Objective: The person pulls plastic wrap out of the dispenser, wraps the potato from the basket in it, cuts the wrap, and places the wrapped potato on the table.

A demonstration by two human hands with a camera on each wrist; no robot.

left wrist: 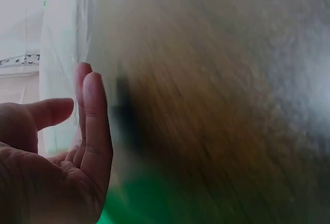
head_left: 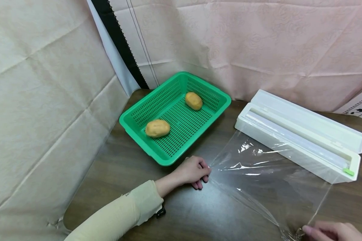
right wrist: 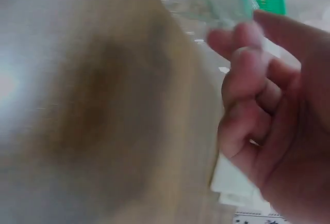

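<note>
A sheet of clear plastic wrap [head_left: 253, 174] stretches out from a long white dispenser box [head_left: 292, 147], whose lid is raised. My left hand [head_left: 191, 171] pinches the wrap's left corner just beside the green basket, and creases fan out from that grip. The left wrist view has its fingers [left wrist: 95, 126] fairly straight and the thumb toward them, with the held spot hard to make out. At the lower right my right hand [head_left: 335, 231] pinches the near right corner, where the film bunches up. Its fingers [right wrist: 245, 79] look curled in the right wrist view.
A green plastic basket [head_left: 199, 134] stands at the back left, holding two potatoes, one near [head_left: 158, 128] and one far [head_left: 194, 101]. A green slider [head_left: 348, 172] sits at the box's right end. Pale cloth [head_left: 244, 50] hangs behind the brown table [head_left: 108, 187].
</note>
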